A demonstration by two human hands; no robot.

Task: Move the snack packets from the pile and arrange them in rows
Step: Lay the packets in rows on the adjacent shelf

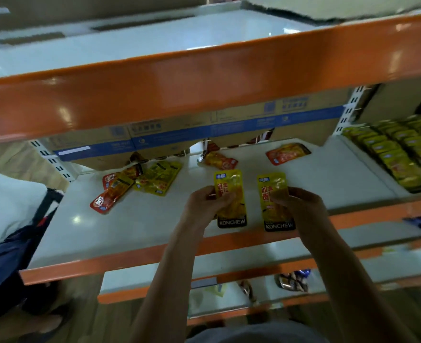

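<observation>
Two yellow snack packets lie side by side near the front edge of the white shelf (333, 184), each upright with its black "KONCHEW" band toward the front edge. The left hand (205, 206) holds the left yellow packet (230, 198), its fingers curled over the packet's left side and middle. The right hand (301, 206) holds the right yellow packet (276, 201) in the same way, fingers curled across the packet's right side. The two packets sit near each other with a strip of bare shelf between them. Toward the back left of the shelf is the pile (135, 180): a loose heap of yellow and red-orange packets overlapping at odd angles, with one red packet (103, 201) at its near left end. Further back, near the middle, a single orange packet (220, 160) lies tilted, and another orange packet (287, 153) lies flat toward the back right, well apart from the pile. Cardboard boxes with blue bands (204, 131) stand along the back edge. Beyond the right edge, on the neighbouring shelf section, yellow packets in neat rows (400, 154) fill the surface. An orange shelf beam (179, 92) crosses above, and lower shelves under the front edge hold a few blurred items.
</observation>
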